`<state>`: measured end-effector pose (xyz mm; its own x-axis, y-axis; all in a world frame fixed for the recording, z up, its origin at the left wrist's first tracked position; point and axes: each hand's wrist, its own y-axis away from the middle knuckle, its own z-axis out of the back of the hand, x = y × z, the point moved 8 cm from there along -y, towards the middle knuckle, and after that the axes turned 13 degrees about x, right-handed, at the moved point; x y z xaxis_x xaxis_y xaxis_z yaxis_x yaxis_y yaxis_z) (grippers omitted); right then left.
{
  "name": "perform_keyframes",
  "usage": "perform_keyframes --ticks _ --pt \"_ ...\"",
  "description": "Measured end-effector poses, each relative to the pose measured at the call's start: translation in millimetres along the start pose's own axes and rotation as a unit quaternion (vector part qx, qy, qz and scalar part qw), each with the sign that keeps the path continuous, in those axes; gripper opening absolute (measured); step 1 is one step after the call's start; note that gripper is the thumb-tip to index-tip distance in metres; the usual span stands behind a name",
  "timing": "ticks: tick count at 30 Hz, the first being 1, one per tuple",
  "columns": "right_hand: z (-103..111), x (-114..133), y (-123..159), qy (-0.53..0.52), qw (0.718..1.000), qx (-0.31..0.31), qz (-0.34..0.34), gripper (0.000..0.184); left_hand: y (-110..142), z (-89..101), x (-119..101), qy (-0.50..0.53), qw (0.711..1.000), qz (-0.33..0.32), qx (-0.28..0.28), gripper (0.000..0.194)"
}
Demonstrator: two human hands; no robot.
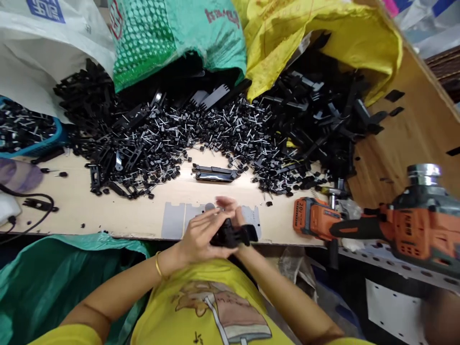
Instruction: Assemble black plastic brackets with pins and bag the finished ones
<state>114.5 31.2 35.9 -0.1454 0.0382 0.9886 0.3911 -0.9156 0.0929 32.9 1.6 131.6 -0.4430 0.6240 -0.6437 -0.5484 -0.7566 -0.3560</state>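
My left hand (201, 237) is closed around a black plastic part (227, 235) just over the table's front edge, close to my body. My right hand (233, 211) is against the far side of the same part, its fingers smeared by motion and partly hidden behind my left fingers. Whether it grips the part I cannot tell. A long black plastic piece (215, 173) lies on the table beyond my hands. Grey flat patches (174, 220) on the tabletop show under and beside them.
Loose black-headed metal pins (230, 122) form a wide heap. Behind it, green (179, 38) and yellow (316, 19) sacks spill black parts (323, 115). A blue basket (59, 132) stands left. An orange power tool (409, 230) sits right; a cable (43, 194) lies left.
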Motion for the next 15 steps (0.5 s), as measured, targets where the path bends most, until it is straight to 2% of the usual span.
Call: perform_keyframes --ticks 1,3,4,6,8,10,12,15 --pt "35 -9 -2 -0.048 0.996 -0.080 -0.009 0.043 -2 -7.7 10 -0.049 0.999 -0.003 0.012 0.065" --pt "98 -19 -5 -0.057 0.977 -0.205 -0.019 0.037 -6 -28.9 37 -0.136 0.989 0.019 0.062 0.055" --pt "122 -19 -9 -0.036 0.970 -0.240 -0.020 0.035 -9 -40.4 53 -0.169 0.980 0.043 0.093 0.050" --pt "152 -10 -27 0.041 0.966 -0.256 -0.007 0.031 -14 -59.8 84 -0.218 0.962 0.085 0.141 0.042" --pt "156 9 -61 0.153 0.965 -0.212 0.025 0.027 -21 -72.0 103 -0.246 0.951 0.095 0.161 0.040" --pt "141 30 -109 0.278 0.948 -0.139 0.072 0.022 -27 -77.8 112 -0.260 0.947 0.090 0.166 0.044" --pt "119 46 -168 0.386 0.911 -0.081 0.120 0.018 -32 -80.1 116 -0.269 0.943 0.091 0.172 0.053" --pt "95 53 -263 0.492 0.859 -0.045 0.132 0.038 -36 -79.7 117 -0.289 0.934 0.116 0.177 0.058"
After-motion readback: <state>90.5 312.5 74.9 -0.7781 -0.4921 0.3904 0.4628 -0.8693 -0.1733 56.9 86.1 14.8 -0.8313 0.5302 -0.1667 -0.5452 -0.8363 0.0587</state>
